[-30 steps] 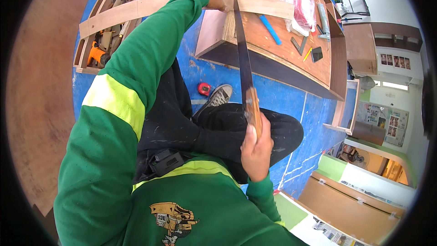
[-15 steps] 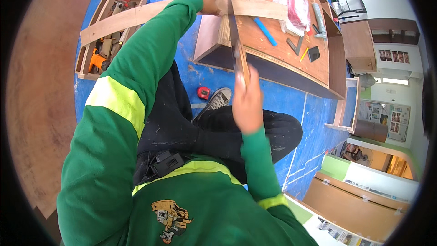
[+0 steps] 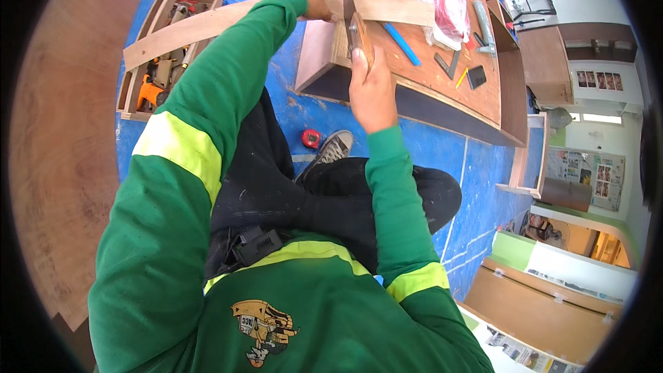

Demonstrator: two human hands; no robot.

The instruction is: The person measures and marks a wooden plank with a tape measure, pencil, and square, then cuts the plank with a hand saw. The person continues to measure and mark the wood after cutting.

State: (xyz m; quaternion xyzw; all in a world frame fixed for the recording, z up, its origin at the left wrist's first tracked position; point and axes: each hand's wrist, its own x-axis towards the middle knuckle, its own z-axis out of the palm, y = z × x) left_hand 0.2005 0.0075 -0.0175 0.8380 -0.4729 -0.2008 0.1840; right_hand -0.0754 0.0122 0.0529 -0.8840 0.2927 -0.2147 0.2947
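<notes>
A long curved wooden strip (image 3: 173, 33) lies across an open toolbox and the top edge of a plywood box (image 3: 428, 97). My left hand (image 3: 316, 0) grips the strip at the box's left edge, partly hidden by my sleeve. My right hand (image 3: 373, 90) is closed on the wooden handle of a hand saw (image 3: 361, 38), whose blade crosses the strip just right of my left hand, pointing away from me. Beside it on the plywood top lie a blue bar (image 3: 402, 45), a yellow pencil (image 3: 463, 77), a dark square (image 3: 476, 77) and a plastic bag (image 3: 449, 10).
A wooden toolbox (image 3: 124, 90) with an orange power tool (image 3: 150, 93) sits left, beside a large plywood sheet (image 3: 62, 152). A red tape measure (image 3: 310, 138) lies by my shoe on the blue sheet (image 3: 483, 186). A wooden frame (image 3: 535, 155) and cabinets stand right.
My right hand and the saw have moved forward, away from my body, with the handle now close to the strip. My left hand stays on the strip.
</notes>
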